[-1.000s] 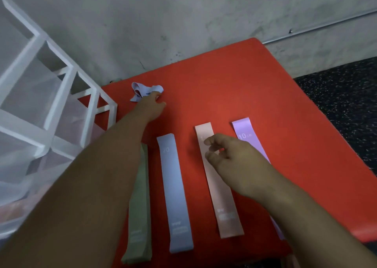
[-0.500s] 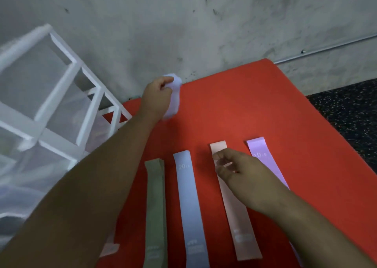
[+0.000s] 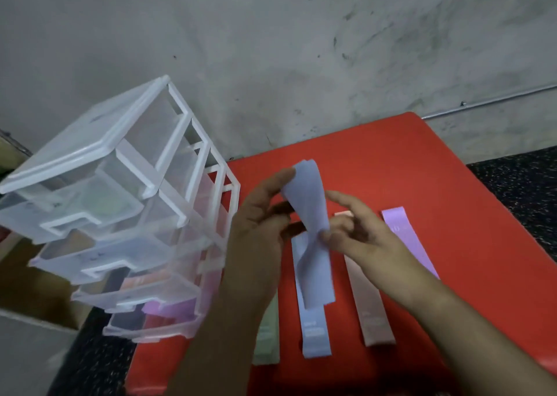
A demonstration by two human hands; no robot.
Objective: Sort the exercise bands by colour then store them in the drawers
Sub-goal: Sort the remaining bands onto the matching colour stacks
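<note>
Both hands hold a twisted light blue band [image 3: 310,203] above the red bench [image 3: 422,160]. My left hand [image 3: 256,224] pinches its upper end. My right hand [image 3: 361,233] pinches it at the twist lower down. Its lower part hangs over a second light blue band [image 3: 315,332] lying flat on the bench. To the left lies a green band [image 3: 266,335], partly hidden by my left forearm. A pink band [image 3: 370,314] and a purple band [image 3: 404,233] lie to the right, partly under my right hand.
A clear plastic drawer tower with a white frame [image 3: 126,203] stands left of the bench; lower drawers hold pink and purple bands. A grey wall is behind. Dark speckled floor [image 3: 518,190] lies to the right of the bench.
My left hand lifted the crumpled blue band from the far bench and brought it toward me. My right hand left the pink band and took hold of the blue one. The view tilted up.
</note>
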